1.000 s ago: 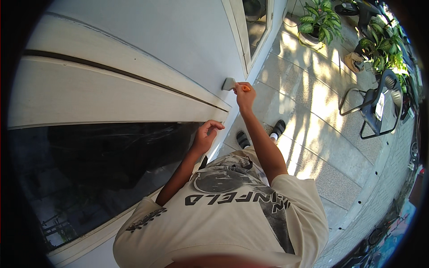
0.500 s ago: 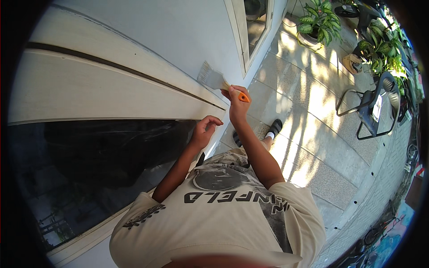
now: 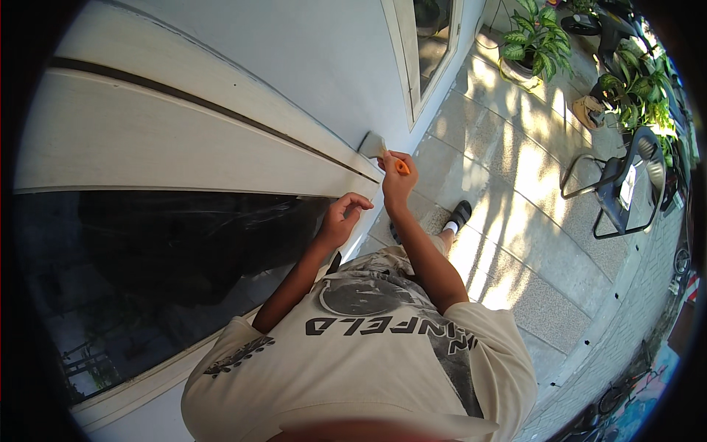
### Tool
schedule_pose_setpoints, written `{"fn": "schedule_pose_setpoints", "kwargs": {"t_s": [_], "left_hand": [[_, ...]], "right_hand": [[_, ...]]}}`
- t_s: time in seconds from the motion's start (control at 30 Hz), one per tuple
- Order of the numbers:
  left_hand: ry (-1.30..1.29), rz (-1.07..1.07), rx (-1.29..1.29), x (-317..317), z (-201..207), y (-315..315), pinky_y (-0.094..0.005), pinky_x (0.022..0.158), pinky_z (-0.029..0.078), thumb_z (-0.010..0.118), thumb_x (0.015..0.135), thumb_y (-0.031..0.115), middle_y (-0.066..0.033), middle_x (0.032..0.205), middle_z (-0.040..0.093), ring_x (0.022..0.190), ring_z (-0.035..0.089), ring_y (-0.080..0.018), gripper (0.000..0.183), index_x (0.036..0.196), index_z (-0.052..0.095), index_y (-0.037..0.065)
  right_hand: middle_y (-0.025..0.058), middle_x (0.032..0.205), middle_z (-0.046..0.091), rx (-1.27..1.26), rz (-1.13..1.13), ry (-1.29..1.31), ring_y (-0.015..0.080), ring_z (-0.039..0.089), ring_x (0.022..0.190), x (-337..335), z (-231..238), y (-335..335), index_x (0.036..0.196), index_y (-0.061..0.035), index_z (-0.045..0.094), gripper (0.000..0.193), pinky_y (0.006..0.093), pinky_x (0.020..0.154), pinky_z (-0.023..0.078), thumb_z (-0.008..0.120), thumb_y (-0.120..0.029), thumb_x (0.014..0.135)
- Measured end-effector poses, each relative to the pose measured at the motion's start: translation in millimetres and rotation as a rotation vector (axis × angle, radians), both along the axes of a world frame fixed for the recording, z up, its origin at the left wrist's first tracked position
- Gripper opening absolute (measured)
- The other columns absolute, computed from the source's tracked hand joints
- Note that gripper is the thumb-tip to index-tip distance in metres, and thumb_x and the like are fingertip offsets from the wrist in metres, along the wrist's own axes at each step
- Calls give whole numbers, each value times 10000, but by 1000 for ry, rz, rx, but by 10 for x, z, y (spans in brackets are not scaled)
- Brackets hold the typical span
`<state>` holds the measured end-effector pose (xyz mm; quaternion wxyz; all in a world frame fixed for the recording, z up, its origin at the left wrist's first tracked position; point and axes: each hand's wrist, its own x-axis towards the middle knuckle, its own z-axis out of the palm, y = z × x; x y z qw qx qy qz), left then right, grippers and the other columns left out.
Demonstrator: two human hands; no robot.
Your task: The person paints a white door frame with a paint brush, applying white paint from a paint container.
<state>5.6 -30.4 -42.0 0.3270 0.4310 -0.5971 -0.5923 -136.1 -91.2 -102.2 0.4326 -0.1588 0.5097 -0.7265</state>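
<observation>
A flat paintbrush (image 3: 373, 145) with an orange handle end is gripped in my right hand (image 3: 400, 179), its fingers wrapped round the handle. The bristle end lies against or very close to the white wall (image 3: 317, 59), beside the cream wooden frame (image 3: 184, 147); contact is hard to tell. My left hand (image 3: 345, 219) is held at the frame's edge near the dark glass pane (image 3: 184, 250). Its fingers are loosely bent with the thumb apart, and nothing shows in them. Whether it touches the frame cannot be told.
A second window (image 3: 431, 51) is set in the wall ahead. Paving tiles (image 3: 508, 214) stretch out to the right in patchy sunlight. A potted plant (image 3: 532, 46) stands by the far wall. On the right are a black metal chair (image 3: 622, 177), more plants and a parked motorbike (image 3: 607, 33).
My right hand has moved the paintbrush down and right along the wall toward me, and its bristle end now looks narrower. My left hand has stayed nearly in place.
</observation>
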Motion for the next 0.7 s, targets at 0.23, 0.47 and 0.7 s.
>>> {"fn": "schedule_pose_setpoints", "kwargs": {"t_s": [0.23,0.47,0.7], "left_hand": [[-4,-15,-9,4,-65,-29,-295,912,455,455,902,-29,-88,991,653,980,613,-156,157,983,584,5],[-6,-10,28,-47,-34,-81,-296,920,452,454,890,-51,-87,988,651,973,611,-158,165,978,586,-3],[-19,-51,5,36,-31,-106,-319,964,432,437,911,-61,-104,1026,628,1016,594,-172,173,1001,572,-3]], "right_hand": [[125,930,610,-499,12,-179,250,677,819,-235,1595,108,965,31,561,97,396,761,600,612,-31,911],[111,915,616,-397,39,-100,189,659,806,-75,691,28,931,45,577,94,331,767,595,635,-19,896],[70,775,657,14,9,261,129,651,745,-81,-889,163,881,32,611,114,240,687,516,656,-71,895]]}}
